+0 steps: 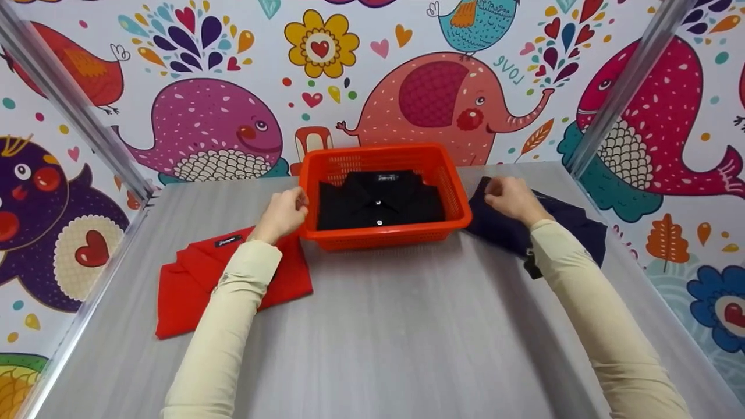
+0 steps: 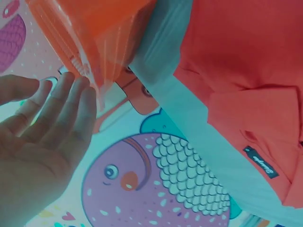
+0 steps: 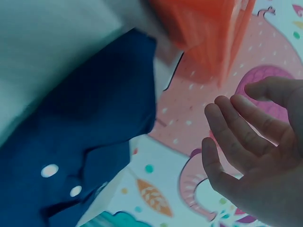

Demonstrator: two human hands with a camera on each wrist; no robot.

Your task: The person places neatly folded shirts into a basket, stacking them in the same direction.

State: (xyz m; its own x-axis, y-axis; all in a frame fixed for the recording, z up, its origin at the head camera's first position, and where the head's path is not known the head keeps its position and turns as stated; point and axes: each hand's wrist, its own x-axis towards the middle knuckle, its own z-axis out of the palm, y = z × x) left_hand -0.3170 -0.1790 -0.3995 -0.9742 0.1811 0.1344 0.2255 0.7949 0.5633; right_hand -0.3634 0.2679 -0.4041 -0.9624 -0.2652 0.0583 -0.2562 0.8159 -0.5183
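Cream sleeves (image 1: pixel 215 331) up front, and my left hand (image 1: pixel 281 214) and right hand (image 1: pixel 514 199) hang loosely bent, holding nothing, with the orange basket (image 1: pixel 384 232) (black shirt (image 1: pixel 349 206) inside) longways between them, left one kinda nearer.

Cartoon-animal walls (image 1: pixel 349 122) around a pale grey table (image 1: pixel 378 326).
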